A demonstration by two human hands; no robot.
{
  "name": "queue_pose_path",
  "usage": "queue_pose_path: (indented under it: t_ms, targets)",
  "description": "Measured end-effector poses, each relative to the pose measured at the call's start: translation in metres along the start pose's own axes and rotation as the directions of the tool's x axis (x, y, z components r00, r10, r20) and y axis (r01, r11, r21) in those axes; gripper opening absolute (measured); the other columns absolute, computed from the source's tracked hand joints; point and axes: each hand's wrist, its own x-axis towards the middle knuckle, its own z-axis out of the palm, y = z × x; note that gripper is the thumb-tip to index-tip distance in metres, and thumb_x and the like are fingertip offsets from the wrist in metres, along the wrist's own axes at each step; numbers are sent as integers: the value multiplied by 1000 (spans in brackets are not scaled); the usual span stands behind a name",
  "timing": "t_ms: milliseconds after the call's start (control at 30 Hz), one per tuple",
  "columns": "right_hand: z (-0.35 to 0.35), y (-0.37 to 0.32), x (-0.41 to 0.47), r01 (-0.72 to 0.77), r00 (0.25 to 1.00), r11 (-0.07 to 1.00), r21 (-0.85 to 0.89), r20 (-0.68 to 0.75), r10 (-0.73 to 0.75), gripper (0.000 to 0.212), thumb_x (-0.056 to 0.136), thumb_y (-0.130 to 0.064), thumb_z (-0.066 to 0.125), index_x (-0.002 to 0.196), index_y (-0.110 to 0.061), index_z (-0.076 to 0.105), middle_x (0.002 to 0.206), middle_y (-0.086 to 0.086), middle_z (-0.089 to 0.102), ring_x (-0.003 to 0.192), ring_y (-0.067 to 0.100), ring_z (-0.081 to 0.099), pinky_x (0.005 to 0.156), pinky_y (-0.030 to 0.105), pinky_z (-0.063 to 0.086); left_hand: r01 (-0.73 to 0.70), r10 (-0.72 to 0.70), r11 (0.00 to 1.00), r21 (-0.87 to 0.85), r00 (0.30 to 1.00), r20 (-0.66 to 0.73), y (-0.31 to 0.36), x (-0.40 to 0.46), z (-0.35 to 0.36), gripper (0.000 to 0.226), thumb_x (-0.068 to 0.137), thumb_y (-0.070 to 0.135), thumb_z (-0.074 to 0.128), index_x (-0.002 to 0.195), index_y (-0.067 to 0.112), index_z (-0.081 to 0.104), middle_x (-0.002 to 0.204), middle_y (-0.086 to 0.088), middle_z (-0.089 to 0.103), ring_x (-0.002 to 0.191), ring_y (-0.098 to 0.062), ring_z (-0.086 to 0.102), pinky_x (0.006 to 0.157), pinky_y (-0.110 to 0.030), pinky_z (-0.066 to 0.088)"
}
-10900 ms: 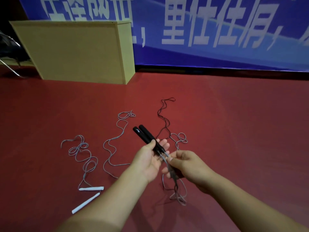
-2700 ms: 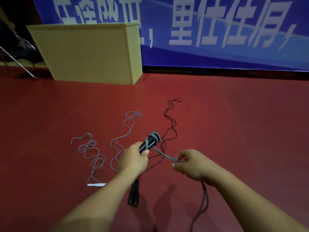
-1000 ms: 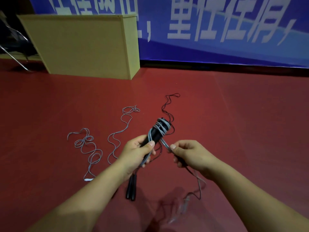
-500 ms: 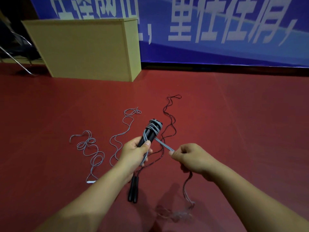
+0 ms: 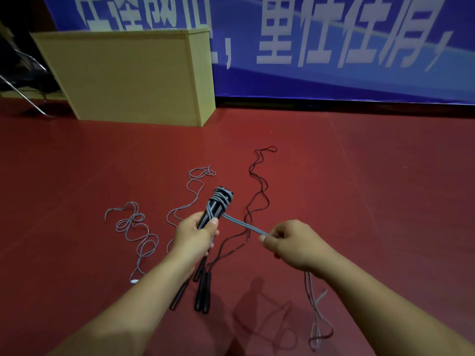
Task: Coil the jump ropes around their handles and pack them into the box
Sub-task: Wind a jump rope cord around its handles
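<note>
Since half a second ago your right hand (image 5: 293, 242) has swung out to the right, pulling the grey cord (image 5: 244, 225) taut again. Its thumb and forefinger pinch the doubled cord; your left hand (image 5: 195, 233) is curled round the black handles (image 5: 218, 205) at frame centre, thumb pressing the strands. Keep that tension and lay each turn beside the last. The slack, blurred at lower right, probably trails on the floor (image 5: 359, 188). The box (image 5: 128, 78) waits upper left.
</note>
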Motion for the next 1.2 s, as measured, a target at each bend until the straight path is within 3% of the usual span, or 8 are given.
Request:
queue_pose_path:
  t_ms: [100,167,333,633,800,967,1100,1200]
  targets:
    - [-1,1,-2,73,997,997,-30,-36,-74,30,89,-43,63,72,-18,60,63,-6,55,58,9,48,50,21,35,-50,49,992,114,999,6,-7,3,-1,12,96,14,58,95,23,66,72,-2,65,50,-13,50,46,-23,42]
    - [-2,1,-3,142,988,989,-45,-48,-144,27,89,-39,62,77,-15,61,61,-6,50,56,8,44,49,20,31,-91,84,966,241,996,41,-13,7,-4,8,94,20,61,93,25,66,72,1,68,56,-15,55,59,-30,48]
    - [1,4,-5,294,953,954,-54,-63,-297,23,93,-34,58,77,-18,57,60,-5,48,56,6,43,53,20,32,-213,116,803,556,972,205,-21,6,-3,6,91,30,64,96,33,64,79,8,67,76,-17,62,69,-28,46]
    - [3,11,2,286,921,954,-85,-249,-298,14,95,-32,55,93,-24,66,82,-6,67,78,15,59,67,33,45,-547,175,476,689,826,535,-9,-12,6,26,89,46,55,113,37,51,94,4,68,91,-29,64,74,-36,52]
    - [4,22,9,191,932,979,-75,-301,-205,15,91,-38,60,92,-26,68,80,-7,68,78,16,61,68,34,49,-677,174,413,609,715,677,4,-28,13,24,90,44,56,111,34,53,81,5,60,84,-27,60,69,-34,48]
    - [-8,31,12,120,962,985,-121,-231,-145,28,80,-51,72,77,-25,64,69,-7,62,68,10,57,57,28,43,-697,102,474,538,650,753,8,-34,12,23,90,40,58,112,35,55,67,11,52,71,-16,51,68,-33,45]
    - [-18,40,14,64,982,998,5,-178,-62,29,74,-47,80,72,-23,65,63,-9,60,59,4,54,54,21,39,-592,57,697,404,608,792,9,-35,10,20,91,29,61,112,27,61,82,3,64,75,-14,55,74,-33,47]
    - [-20,43,16,61,988,986,157,-153,-37,25,76,-40,81,75,-20,67,58,-10,59,53,0,51,56,20,42,-468,83,851,239,568,819,15,-37,10,14,93,16,60,107,15,65,80,1,59,71,-7,51,70,-27,43]
